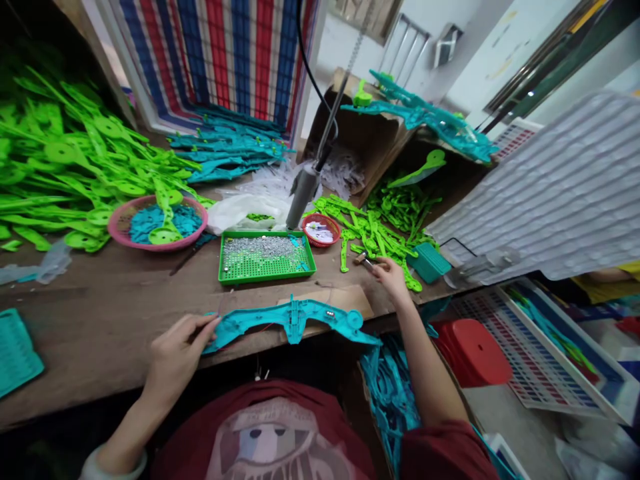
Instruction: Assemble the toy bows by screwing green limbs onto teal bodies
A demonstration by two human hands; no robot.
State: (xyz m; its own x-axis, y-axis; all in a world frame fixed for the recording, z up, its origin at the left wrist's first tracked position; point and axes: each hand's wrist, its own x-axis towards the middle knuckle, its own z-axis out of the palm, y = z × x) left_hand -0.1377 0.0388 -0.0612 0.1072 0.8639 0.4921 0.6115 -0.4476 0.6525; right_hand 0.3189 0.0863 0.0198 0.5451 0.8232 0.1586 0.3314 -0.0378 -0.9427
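A long teal plastic part [296,319], shaped like a bow, lies across the table's front edge on a piece of cardboard. My left hand [181,345] pinches its left end between thumb and fingers. To the right, beyond the part, my right hand [389,275] is closed around a small tool with a metal shaft and a brownish head [360,258]. That tool is near the green plastic pieces [380,233]. A green tray [267,272] of small metal bits stands behind the teal part.
A pink basket [116,230] of teal pieces and a green heap [65,153] are at left. A red basket [336,235], a teal box [430,263] and a hanging grey tool [303,195] stand beyond the part. Below right is a red stool [475,352].
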